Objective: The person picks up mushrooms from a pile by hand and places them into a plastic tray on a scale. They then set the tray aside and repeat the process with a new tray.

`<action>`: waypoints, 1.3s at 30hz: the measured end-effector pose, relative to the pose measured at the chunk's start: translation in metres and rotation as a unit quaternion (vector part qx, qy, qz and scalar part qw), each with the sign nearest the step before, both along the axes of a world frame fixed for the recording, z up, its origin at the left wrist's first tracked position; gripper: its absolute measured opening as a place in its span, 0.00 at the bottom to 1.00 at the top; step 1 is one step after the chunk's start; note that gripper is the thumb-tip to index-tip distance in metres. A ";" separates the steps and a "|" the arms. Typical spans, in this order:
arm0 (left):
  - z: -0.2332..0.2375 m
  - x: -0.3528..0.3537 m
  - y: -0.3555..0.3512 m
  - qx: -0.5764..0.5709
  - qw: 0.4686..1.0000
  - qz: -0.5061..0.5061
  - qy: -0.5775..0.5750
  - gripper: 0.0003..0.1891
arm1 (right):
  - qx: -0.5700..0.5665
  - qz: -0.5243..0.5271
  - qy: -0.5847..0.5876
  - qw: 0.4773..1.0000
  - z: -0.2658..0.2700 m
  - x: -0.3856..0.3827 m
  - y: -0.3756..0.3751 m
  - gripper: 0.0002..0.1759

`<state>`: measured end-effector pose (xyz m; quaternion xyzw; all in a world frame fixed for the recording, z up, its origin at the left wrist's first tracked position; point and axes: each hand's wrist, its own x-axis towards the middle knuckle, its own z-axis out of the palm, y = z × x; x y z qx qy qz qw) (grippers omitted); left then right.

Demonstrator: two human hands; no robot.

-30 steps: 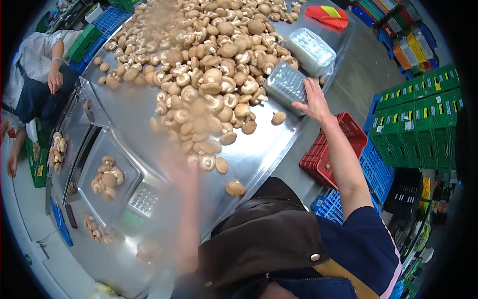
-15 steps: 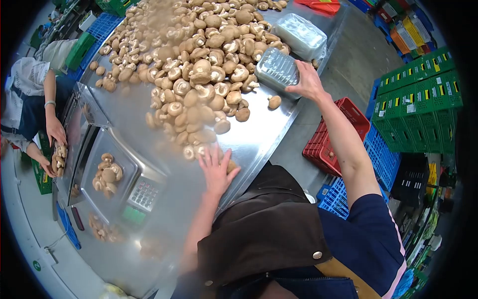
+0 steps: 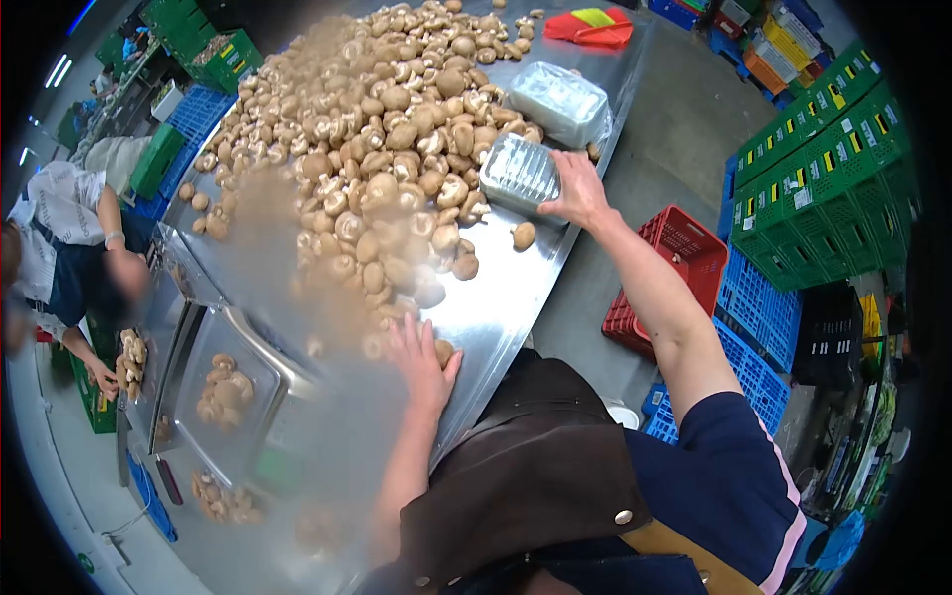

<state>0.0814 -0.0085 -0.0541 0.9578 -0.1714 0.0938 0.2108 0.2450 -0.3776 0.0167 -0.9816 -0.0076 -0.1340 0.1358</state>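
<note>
My right hand (image 3: pixel 577 190) grips the near end of a stack of clear plastic trays (image 3: pixel 523 171) at the table's right side. Behind it lies a second stack of trays in a plastic bag (image 3: pixel 561 101). A large heap of shiitake mushrooms (image 3: pixel 397 134) spreads left of the trays. My left hand (image 3: pixel 420 365) rests at the heap's near edge, fingers stretched out and apart. One mushroom (image 3: pixel 443 351) sits between its thumb and forefinger, not gripped. A single mushroom (image 3: pixel 524 235) lies just below the trays.
Left of my left hand stands a scale (image 3: pixel 233 392) with mushrooms on its tray, partly blurred. Across the table a person (image 3: pixel 69 238) has one hand at a mushroom pack (image 3: pixel 130 362). A red crate (image 3: pixel 666 278) and stacked green crates (image 3: pixel 818 183) stand on the floor to the right.
The view has shifted a little, so the table's contents sit slightly differently in frame. My hands keep their places. The person opposite has lifted one hand off the mushroom pack.
</note>
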 end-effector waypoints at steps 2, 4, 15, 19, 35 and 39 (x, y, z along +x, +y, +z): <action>-0.002 -0.005 0.002 -0.017 1.000 0.001 -0.004 0.47 | 0.004 -0.001 -0.019 1.000 -0.003 -0.003 -0.001 0.54; 0.003 -0.008 0.001 -0.030 1.000 0.005 -0.001 0.45 | 0.002 0.002 -0.029 1.000 -0.002 -0.005 0.000 0.52; 0.045 -0.027 0.000 -0.010 0.997 0.035 0.068 0.43 | 0.072 0.055 0.044 0.995 0.043 -0.023 0.001 0.39; 0.041 -0.026 -0.004 -0.046 0.997 0.048 0.045 0.44 | 0.085 0.035 0.005 0.996 0.058 -0.025 0.006 0.26; 0.106 -0.012 0.010 -0.418 0.873 0.097 0.230 0.16 | 0.427 0.281 0.447 0.734 0.033 -0.115 0.119 0.20; 0.089 -0.021 0.013 -0.440 0.842 0.105 0.293 0.11 | 0.436 0.277 0.472 0.715 0.029 -0.117 0.116 0.22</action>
